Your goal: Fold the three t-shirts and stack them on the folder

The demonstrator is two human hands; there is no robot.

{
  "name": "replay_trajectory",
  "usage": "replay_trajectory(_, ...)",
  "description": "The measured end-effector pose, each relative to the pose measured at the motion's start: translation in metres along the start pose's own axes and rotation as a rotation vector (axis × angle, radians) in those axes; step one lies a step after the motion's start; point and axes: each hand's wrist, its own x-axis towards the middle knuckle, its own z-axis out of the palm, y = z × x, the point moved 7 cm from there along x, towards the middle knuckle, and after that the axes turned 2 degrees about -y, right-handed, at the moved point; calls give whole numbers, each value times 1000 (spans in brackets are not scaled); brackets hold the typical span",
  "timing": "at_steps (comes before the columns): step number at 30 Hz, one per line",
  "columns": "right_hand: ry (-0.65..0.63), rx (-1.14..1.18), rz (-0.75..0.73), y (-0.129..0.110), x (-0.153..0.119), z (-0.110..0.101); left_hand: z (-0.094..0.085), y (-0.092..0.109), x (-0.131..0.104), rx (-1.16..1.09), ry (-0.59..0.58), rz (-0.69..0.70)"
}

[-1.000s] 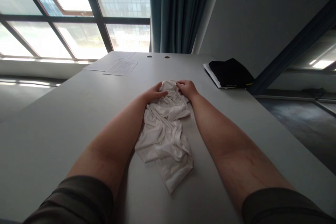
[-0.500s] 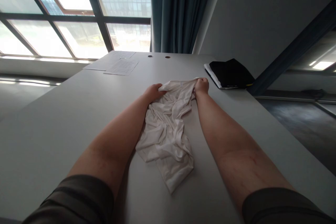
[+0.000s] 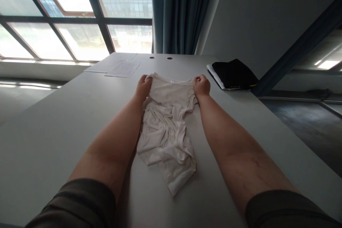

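Note:
A creamy white shirt lies on the white table, its neckline at the far end with a small label at the collar. My left hand is closed on the far left corner of the shirt, by the shoulder. At the far right corner, my right hand pinches the fabric. Between the two hands the upper part is stretched fairly smooth. Lower down the cloth is bunched in folds, and one flap points toward me at the near end.
Printed paper sheets lie at the table's far left. A black folder with white pages sits at the right edge, just beyond my right hand. Behind the table hang a blue curtain and windows.
My left hand has moved left and slightly away from me, drawing the collar wide. The shirt's upper part has gone from wrinkled to flatter. My right hand has barely shifted.

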Motion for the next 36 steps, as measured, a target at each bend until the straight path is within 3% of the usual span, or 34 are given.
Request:
replay_trajectory(4, 8, -63, 56, 8, -1, -7, -41, 11, 2, 453, 117, 134)
replay_trajectory(6, 11, -68, 85, 14, 0, -9, -60, 13, 1, 522, 245, 140)
replay_trajectory(8, 5, -70, 102, 16, 1, -10, -67, 15, 0, 554, 312, 147)
replay_trajectory(10, -4, -72, 102, 16, 2, -7, -59, 22, -3, 609, 292, 208)
replay_trajectory(14, -57, -113, 9, 6, 1, 4, -22, 40, -16, 758, 121, 377)
replay_trajectory(18, -63, -167, -16, -4, -5, 4, 24, 43, -30, 834, -242, 474)
replay_trajectory(20, -21, -198, -75, -20, -9, -2, 45, 36, -36, 860, -462, 481)
replay_trajectory(22, -23, -239, -168, -43, -15, -4, 58, 26, -40, 905, -606, 443)
replay_trajectory(24, -145, -284, -212, -62, -22, 5, 61, 16, -39, 961, -620, 374)
replay_trajectory(27, -456, -376, -172, -73, -37, 34, 54, 7, -31, 1040, -490, 251)
replay_trajectory(29, -562, -426, -171, -73, -46, 47, 48, 1, -26, 1088, -428, 178)
replay_trajectory(36, -477, -393, -206, -60, -42, 51, 47, -7, -21, 1096, -427, 143)
